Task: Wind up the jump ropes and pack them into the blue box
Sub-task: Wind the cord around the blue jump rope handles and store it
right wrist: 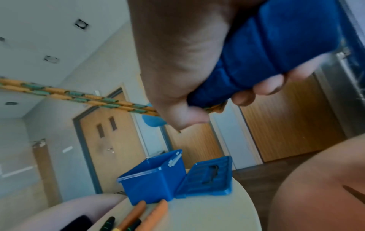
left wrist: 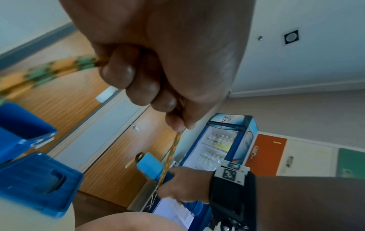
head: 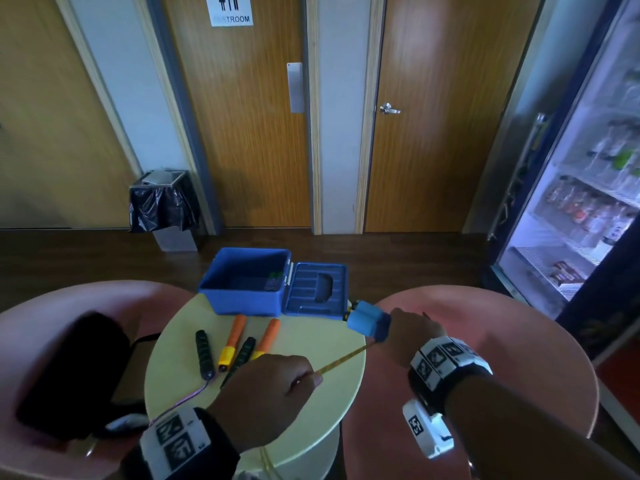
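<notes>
The blue box (head: 242,299) stands open at the back of the round cream table (head: 332,393), its lid (head: 317,289) folded flat to the right. My right hand (head: 412,327) grips two blue foam handles (head: 369,322) together just right of the lid. A yellow-green braided rope (head: 346,358) runs taut from those handles to my left hand (head: 277,386), whose curled fingers (left wrist: 138,87) grip it over the table's front. Two orange handles (head: 233,337) and two dark green handles (head: 204,353) lie in front of the box. Something small and dark lies inside the box (head: 273,280).
Pink chairs flank the table; a black bag (head: 69,372) sits on the left chair (head: 34,323). A thin pinkish cord (head: 187,396) trails off the table's front left. Behind are wooden doors, a lined bin (head: 162,206) and a lit drinks fridge (head: 588,202) at right.
</notes>
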{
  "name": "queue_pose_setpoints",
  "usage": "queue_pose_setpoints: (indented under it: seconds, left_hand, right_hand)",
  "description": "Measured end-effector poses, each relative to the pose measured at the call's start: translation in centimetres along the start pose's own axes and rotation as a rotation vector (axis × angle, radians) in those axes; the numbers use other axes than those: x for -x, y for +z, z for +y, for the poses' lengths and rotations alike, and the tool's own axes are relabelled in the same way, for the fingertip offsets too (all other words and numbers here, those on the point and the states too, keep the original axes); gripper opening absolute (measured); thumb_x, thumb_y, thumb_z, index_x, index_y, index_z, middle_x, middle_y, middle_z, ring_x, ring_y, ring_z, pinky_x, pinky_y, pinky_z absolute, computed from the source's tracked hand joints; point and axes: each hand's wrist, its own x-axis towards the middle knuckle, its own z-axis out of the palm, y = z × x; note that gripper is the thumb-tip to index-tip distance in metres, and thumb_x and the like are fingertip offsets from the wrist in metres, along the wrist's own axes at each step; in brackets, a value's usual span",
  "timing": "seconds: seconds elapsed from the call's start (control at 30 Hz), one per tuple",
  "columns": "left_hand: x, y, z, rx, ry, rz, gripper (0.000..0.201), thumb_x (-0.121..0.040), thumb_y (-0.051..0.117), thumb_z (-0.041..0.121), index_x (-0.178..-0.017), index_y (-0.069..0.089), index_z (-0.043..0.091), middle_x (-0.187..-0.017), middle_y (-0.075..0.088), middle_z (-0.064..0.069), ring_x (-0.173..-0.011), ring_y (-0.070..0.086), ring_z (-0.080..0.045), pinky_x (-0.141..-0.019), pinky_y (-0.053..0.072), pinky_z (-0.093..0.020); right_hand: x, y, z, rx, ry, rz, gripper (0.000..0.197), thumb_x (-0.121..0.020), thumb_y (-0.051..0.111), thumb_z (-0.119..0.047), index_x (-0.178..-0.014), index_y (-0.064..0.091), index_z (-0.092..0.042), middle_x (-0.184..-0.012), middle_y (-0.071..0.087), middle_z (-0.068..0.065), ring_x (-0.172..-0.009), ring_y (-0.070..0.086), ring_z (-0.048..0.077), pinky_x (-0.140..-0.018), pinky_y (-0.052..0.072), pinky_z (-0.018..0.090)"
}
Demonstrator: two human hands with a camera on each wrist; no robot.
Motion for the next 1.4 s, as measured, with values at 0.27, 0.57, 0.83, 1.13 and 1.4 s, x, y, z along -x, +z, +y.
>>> queue_pose_setpoints:
  seconds: [0.27,0.57,0.83,1.13,1.4]
  left_hand:
    - [-1.3,-2.8,2.5,-0.193,0.145,0.019,0.033,-0.092,0.045,0.052,-0.077,0.048,0.023,-0.062,0.044,0.005,-0.076,0.055,-0.013,-0.089,0.044,-0.042]
    - [-7.3,-7.2,-3.7,-0.103,0.066,0.069,0.033,-0.091,0.060,0.048,-0.070,0.059,0.022,-0.062,0.056,0.003,-0.062,0.054,-0.009,-0.061,0.045,-0.033]
    - [-6.7,-4.2,-7.5,0.287,-0.031,-0.085,0.031,-0.093,0.060,0.047,-0.075,0.068,0.024,-0.076,0.067,0.008,-0.067,0.061,-0.009,-0.066,0.044,-0.027]
    - [-4.0,3.6,-5.6,1.565,-0.450,-0.015,0.064,-0.056,0.073,0.078,-0.080,0.080,0.019,-0.082,0.069,-0.014,-0.073,0.067,-0.024,-0.087,0.046,-0.040]
    - [-2.2,-2.1,-7.7,1.264,-0.135,0.175,0.036,-0.074,0.072,0.044,-0.055,0.051,0.022,-0.052,0.035,0.001,-0.045,0.033,-0.015,-0.046,0.030,-0.024]
  right_hand:
    - [1.9,1.2,-2.3,0.258,-0.059,-0.077,0.022,-0.086,0.057,-0.041,-0.104,0.059,-0.028,-0.088,0.064,-0.012,-0.085,0.065,0.014,-0.081,0.052,0.032]
    - [11.0,-1.0,-7.6,0.324,-0.693,-0.108,0.032,-0.079,0.059,-0.032,-0.108,0.050,-0.021,-0.099,0.062,-0.001,-0.088,0.064,0.028,-0.071,0.039,0.035]
    - [16.3,-8.0,-7.6,-0.125,-0.717,-0.080,0.029,-0.071,0.056,-0.048,-0.089,0.049,-0.028,-0.080,0.058,-0.010,-0.071,0.059,0.014,-0.069,0.054,0.035]
    - [16.0,-9.3,-7.1,-0.298,-0.635,-0.197,0.033,-0.061,0.056,-0.050,-0.083,0.047,-0.027,-0.082,0.061,-0.006,-0.073,0.059,0.013,-0.069,0.052,0.032]
    - [13.4,-6.7,-4.3,-0.002,-0.531,-0.154,0.033,-0.070,0.053,-0.054,-0.090,0.049,-0.028,-0.080,0.059,-0.009,-0.079,0.065,0.015,-0.076,0.055,0.034]
